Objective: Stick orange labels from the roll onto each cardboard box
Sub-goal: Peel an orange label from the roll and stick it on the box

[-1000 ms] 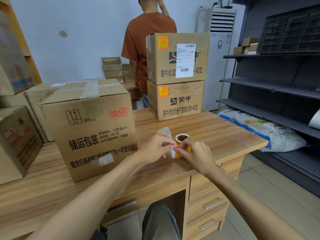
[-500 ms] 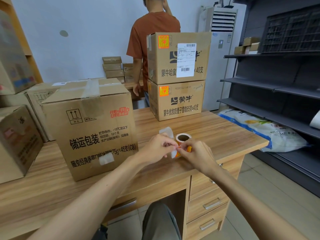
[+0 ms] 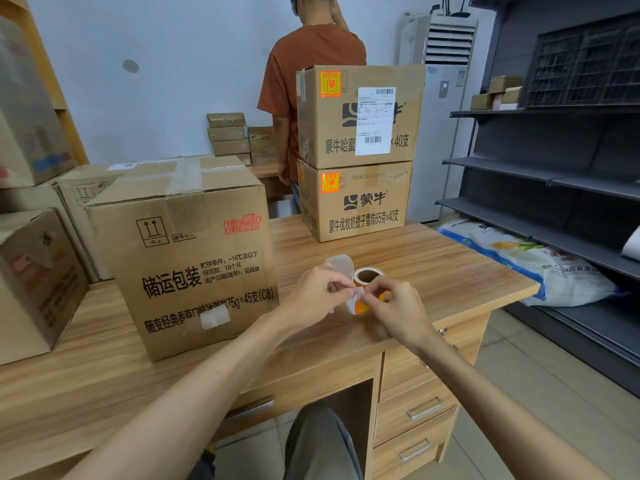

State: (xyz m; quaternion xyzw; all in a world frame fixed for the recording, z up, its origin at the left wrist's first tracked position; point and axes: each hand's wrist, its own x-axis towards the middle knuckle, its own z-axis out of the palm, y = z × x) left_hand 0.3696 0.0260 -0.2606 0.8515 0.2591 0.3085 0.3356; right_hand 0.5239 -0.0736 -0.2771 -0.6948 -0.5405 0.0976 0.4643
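The roll of labels [image 3: 367, 277] stands on end on the desk [image 3: 450, 271], near its front edge and a little right of centre, so both hands can work at it without lifting it. An orange label [image 3: 362, 304] hangs off the near side of the roll. The spent white backing strip [image 3: 341, 265] curls up behind on the left, out of the way.

The left hand [image 3: 313, 297] pinches the backing between thumb and fingertips, apparently to hold it taut. The right hand [image 3: 398, 313] has its thumb and forefinger closed narrowly on the label's edge, which looks like peeling. The fingertips of the two hands nearly touch, and exactly how far the label has come free is hidden by them.

On the left, close by, sits a large cardboard box [image 3: 183, 258] with no orange label on the faces in view, so it is probably the next to be labelled. At the far side two stacked boxes [image 3: 356, 202] each carry an orange sticker [image 3: 330, 182] at the upper left of the front face, which suggests where the next one belongs. More cartons stand at the far left. Behind the stack stands a person in a rust shirt [image 3: 311, 64], and dark shelves [image 3: 554, 161] line the right wall
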